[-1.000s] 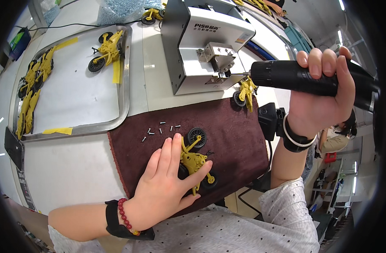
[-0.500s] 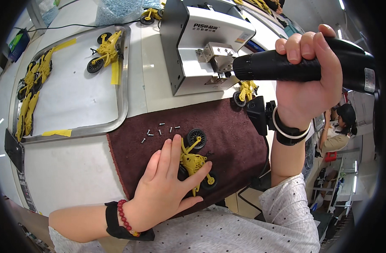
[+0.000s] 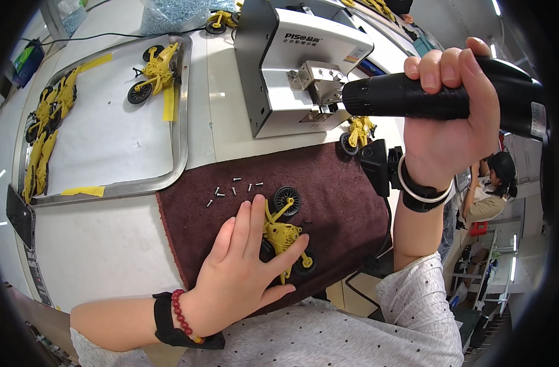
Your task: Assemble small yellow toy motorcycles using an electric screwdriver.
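Note:
My right hand (image 3: 453, 104) is wrapped around a black electric screwdriver (image 3: 408, 96), held level. Its tip meets the metal block (image 3: 322, 79) on the front of a silver-grey screw feeder machine (image 3: 304, 49); the bit itself is mostly hidden. My left hand (image 3: 246, 257) lies with spread fingers over a yellow toy motorcycle (image 3: 282, 235) on a maroon cloth (image 3: 346, 202). The fingers cover part of its body, while a black spoked wheel (image 3: 287, 200) shows beyond them. Several small silver screws (image 3: 234, 191) lie loose on the cloth above my left fingertips.
At left, a metal tray (image 3: 183, 116) lined with white paper carries several yellow toy motorcycles and parts. Another toy motorcycle (image 3: 357, 133) stands beside the machine's right corner. A clear bag of bluish pieces (image 3: 172, 17) sits at the back. Another person (image 3: 493, 186) works at far right.
The whole view has shifted slightly. Both hands keep their places: the left on the toy motorcycle, the right holding the screwdriver at the machine.

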Tool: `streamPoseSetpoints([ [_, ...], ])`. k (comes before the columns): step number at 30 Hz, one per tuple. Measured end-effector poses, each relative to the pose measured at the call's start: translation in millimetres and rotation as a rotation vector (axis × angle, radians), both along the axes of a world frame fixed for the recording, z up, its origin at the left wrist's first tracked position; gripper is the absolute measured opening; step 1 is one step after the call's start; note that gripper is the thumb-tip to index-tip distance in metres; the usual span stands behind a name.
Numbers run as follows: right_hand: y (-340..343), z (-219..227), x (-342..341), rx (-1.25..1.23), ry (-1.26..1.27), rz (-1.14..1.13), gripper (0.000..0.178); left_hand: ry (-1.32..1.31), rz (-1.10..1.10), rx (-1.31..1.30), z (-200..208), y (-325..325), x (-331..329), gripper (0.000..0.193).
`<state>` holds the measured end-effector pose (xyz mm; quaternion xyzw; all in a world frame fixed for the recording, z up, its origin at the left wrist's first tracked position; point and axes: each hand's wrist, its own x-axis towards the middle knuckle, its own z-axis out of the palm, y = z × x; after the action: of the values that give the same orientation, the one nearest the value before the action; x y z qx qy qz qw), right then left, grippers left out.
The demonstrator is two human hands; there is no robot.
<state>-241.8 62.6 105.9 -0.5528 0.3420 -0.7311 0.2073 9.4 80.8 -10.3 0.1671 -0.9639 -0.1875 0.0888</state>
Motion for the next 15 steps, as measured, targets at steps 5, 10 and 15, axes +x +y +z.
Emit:
streamPoseSetpoints([
  [5, -2, -2, 2, 0.004, 0.022, -0.033, 0.027, -0.004, -0.010, -0.004, 1, -1, -1, 0.065],
  [10, -16, 4, 12, 0.051, 0.159, -0.064, 0.029, -0.008, -0.004, -0.014, 1, -1, 0, 0.066],
  [15, -14, 16, 8, 0.177, 0.129, -0.019, 0.029, -0.006, 0.007, -0.013, 0, -3, 1, 0.067],
])
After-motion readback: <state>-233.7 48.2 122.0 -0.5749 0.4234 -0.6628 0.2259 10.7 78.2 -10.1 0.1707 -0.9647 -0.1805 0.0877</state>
